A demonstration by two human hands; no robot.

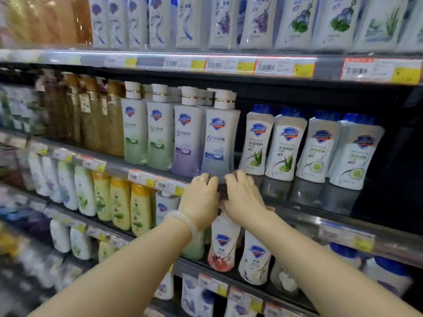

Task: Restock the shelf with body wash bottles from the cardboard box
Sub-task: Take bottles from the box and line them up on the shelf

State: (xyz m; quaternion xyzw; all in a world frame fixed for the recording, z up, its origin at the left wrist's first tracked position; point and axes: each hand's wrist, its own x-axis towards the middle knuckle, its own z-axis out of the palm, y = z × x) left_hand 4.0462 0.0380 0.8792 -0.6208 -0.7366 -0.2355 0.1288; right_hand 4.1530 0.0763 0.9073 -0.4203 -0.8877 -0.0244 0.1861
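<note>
Now seating the blue-labelled body wash bottle [218,136] at the front of the middle shelf [297,216]. Both hands at its base — left hand [200,199] on the left side, right hand [242,197] on the right, fingers curled over the shelf lip against the bottle's foot; whether truly gripping or only nudging, cannot tell. Best done by pressing low, near the base, and sliding straight back so the tall white cap does not tip forward. Keep label facing out, flush with the purple-labelled bottle [187,138] touching on the left. To the right, a narrow gap before the aloe bottle [257,143]; behind and beyond that row, dark open room on the shelf. Overhead, the upper shelf rail [206,65] sits well clear of the cap. Cardboard box not in view.
</note>
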